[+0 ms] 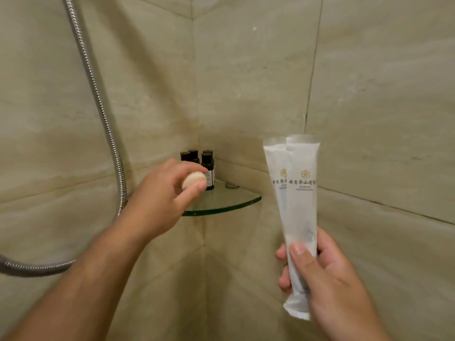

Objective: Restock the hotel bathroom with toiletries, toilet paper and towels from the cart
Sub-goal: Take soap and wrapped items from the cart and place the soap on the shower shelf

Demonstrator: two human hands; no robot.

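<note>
Here the left hand (165,193) pinches a round soap (193,180), half-hiding 4 bottles (207,166); right hand (327,274) grips 2 sachets (299,193)

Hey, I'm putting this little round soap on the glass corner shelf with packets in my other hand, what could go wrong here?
1. The left hand brings the small round cream soap right beside the cluster of dark brown bottles; a nudge might topple them.
2. The clear glass corner shelf is smooth, so the soap may slide off.
3. The right hand grips the two long white packets only near their bottom ends; they could slip.
</note>
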